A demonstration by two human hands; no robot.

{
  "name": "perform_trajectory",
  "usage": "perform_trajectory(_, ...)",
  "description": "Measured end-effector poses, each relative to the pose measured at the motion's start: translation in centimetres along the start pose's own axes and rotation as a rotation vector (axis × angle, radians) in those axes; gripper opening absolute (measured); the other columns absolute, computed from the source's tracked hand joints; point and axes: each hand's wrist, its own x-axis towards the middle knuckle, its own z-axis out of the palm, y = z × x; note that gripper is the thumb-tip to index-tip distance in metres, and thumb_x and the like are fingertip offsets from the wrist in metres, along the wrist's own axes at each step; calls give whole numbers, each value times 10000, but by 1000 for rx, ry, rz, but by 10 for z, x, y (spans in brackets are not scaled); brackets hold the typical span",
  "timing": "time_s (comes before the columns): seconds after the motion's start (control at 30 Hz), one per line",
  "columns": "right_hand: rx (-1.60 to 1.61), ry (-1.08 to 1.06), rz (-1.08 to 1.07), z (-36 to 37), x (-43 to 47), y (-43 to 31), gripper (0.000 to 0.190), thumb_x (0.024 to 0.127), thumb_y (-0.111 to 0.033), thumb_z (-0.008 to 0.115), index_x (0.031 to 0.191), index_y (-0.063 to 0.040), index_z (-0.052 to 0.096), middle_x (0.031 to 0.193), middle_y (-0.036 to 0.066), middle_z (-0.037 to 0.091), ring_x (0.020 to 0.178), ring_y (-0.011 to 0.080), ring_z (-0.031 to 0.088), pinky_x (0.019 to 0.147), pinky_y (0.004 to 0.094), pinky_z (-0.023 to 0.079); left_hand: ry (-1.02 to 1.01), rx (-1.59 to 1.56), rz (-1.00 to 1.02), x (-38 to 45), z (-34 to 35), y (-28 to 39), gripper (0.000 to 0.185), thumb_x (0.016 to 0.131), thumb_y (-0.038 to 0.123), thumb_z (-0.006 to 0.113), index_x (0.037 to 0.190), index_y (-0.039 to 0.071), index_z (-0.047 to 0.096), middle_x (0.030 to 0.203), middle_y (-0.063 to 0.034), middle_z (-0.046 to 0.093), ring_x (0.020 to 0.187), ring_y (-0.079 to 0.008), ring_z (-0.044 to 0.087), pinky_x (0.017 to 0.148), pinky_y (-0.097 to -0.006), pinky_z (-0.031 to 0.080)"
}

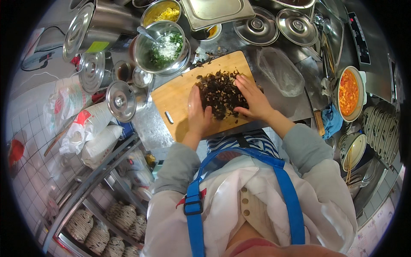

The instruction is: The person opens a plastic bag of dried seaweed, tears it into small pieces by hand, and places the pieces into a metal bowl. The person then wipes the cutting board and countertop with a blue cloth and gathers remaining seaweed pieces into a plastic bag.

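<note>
A heap of dark chopped food (221, 93), mixed with small pale bits, lies on a wooden cutting board (175, 93). Its left side is flanked by my left hand (196, 110), fingers pointing away from me and thumb at the near edge. My right hand (253, 99) rests along the right side, its fingers spread against the pieces. Both palms face the heap, and neither holds a tool. Scattered dark scraps (210, 57) lie on the steel counter just past the board's far edge.
Beyond the board's far left stands a steel pot (144, 54) with chopped greens, white powder and a spoon. A clear plastic bag (281, 72) lies right of the board. Farther right are a bowl of red-and-yellow food (348, 93), a wooden handle (319, 122) and a blue cloth (332, 122).
</note>
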Motion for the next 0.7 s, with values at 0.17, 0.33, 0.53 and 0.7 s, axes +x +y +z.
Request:
perform_trajectory(0.17,181,274,219,66,20,-20,476,869,-131,550,1307,24,446,1371,208,426,1286,366,389,1053,408,327,198,-280,-216,14,54,26,540,999,315,307,1392,-55,294,1411,-247,348,1309,-387,330,1085,-420,251)
perform_trajectory(0.33,877,601,505,91,54,-26,268,944,-114,522,1170,9,594,1203,103,600,1124,181,541,980,272,390,316,-911,-742,47,63,37,423,1002,337,385,1225,3,515,1172,-107,569,1040,-196,556,888,-308,458)
perform_trajectory(0.53,1410,840,769,39,44,-35,218,910,-133,595,1078,-6,651,1048,61,663,956,123,598,853,245,463,299,-1348,-627,66,72,98,262,982,201,478,1121,1,576,1105,-75,609,1007,-147,563,876,-277,464)
perform_trajectory(0.7,1351,951,905,-43,13,12,201,914,-162,580,1024,-12,654,954,48,666,841,131,613,759,257,491,180,-1584,-754,98,133,154,204,971,194,495,1046,39,605,981,-63,635,903,-151,600,792,-284,505)
